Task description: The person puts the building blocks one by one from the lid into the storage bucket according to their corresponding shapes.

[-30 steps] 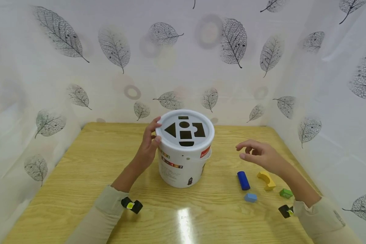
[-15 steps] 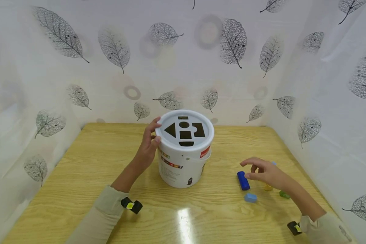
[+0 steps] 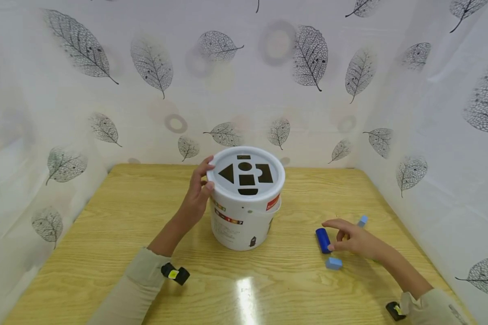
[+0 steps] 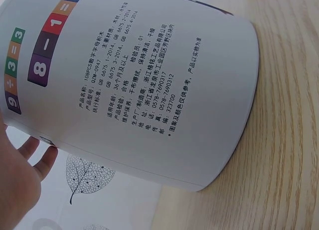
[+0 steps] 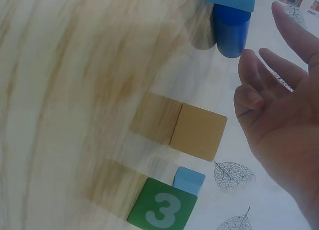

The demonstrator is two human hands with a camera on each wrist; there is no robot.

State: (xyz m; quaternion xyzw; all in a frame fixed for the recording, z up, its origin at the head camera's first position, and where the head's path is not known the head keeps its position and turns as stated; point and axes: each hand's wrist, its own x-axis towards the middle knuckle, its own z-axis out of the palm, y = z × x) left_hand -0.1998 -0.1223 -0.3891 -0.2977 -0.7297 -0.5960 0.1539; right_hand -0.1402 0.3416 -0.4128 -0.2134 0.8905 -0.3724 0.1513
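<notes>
My left hand [image 3: 195, 196] grips the lid edge of a white bucket [image 3: 236, 225], thumb at the front and fingers on the rim. Cut-out shapes, among them a triangle, a circle and a square, pierce the lid [image 3: 282, 176]. My right hand [image 3: 358, 241] hovers just beside a dark blue cylinder block [image 3: 322, 240], thumb near its lower end and index finger stretched out above it. The right wrist view shows that hand with its fingers apart and nothing held. A light blue block [image 3: 334, 263] lies close to the cylinder.
Behind the right hand, another light blue block [image 3: 363, 220] shows. The yellow arch block [image 5: 198, 132] and a green block [image 5: 163, 205] marked 3 appear in the right wrist view. Leaf-patterned white sheeting [image 3: 236, 99] surrounds the wooden table [image 3: 146, 203].
My right hand has come down and towards the dark blue cylinder, now covering most of the yellow arch and green block. The left hand and bucket stay put.
</notes>
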